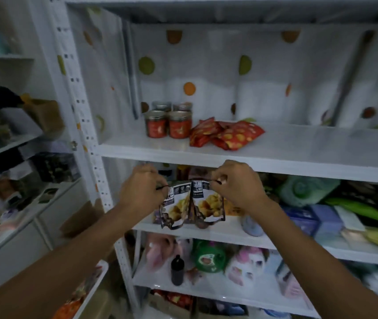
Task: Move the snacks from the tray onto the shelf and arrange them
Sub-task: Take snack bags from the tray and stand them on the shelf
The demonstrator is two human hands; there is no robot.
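Observation:
My left hand (141, 189) pinches the top of one white-and-black snack packet (174, 208), and my right hand (236, 185) pinches the top of a second packet (208, 206) beside it. Both packets hang in front of the white shelf (275, 157), just below its front edge. On that shelf stand several red jars (168, 124) with metal lids, and a pile of red and yellow snack bags (227, 133) lies to their right. The tray is not in view.
The shelf's right half (333, 143) is bare. The shelves below hold boxes (314, 217), green packs (307, 187), a black bottle (177, 270) and soft toys (208, 256). A second rack (11, 139) with cluttered goods stands on the left.

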